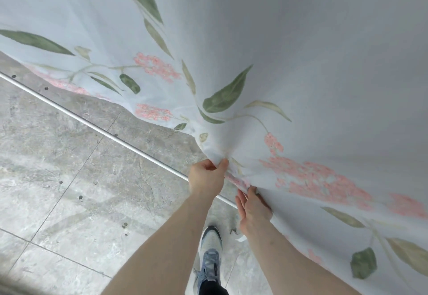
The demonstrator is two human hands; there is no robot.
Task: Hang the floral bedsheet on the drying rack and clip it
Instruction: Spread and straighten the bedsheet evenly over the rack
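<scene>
The floral bedsheet [289,51] hangs as a broad curtain across the upper and right part of the view, its lower hem just above the tiled floor [69,178]. The left hand [206,176] pinches the hem, thumb and fingers clamped on a bunched fold. The right hand [252,211] holds the hem just beside it, fingers mostly straight and partly hidden by cloth. A thin metal rail [92,127] runs under the hem.

The fabric appears thin, soft and light, prone to creasing and sliding. Grip the hem at separate points and spread it taut. No clips are visible.
</scene>
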